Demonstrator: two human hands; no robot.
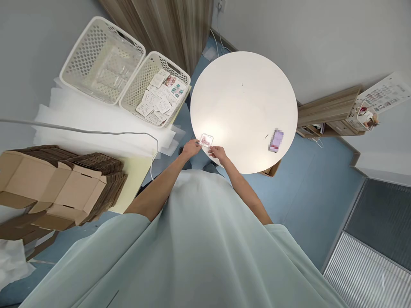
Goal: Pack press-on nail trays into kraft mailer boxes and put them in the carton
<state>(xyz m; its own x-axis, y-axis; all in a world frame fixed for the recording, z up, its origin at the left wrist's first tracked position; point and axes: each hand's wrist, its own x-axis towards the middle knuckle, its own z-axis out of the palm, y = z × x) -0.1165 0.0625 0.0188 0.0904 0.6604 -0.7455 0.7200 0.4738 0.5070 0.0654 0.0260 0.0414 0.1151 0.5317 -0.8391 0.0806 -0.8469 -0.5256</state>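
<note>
At the near edge of a round white table [244, 102], a small clear rectangular case [206, 140] with reddish-pink contents or print lies between my two hands. My left hand [192, 147] pinches its left edge with the fingertips. My right hand [218, 154] has its fingers closed at the lower right corner of the case. What exactly is inside is too small to make out. On the right part of the tabletop rests a purple rectangular object [276, 140], blurred by pixels.
To the left stand a white basket [80, 55] with clear plastic items and a second white basket [130, 92] full of printed cards. Stacked flattened cardboard boxes [77, 188] and a grey cable [80, 129] lie nearer. A wooden shelf [334, 107] is at right.
</note>
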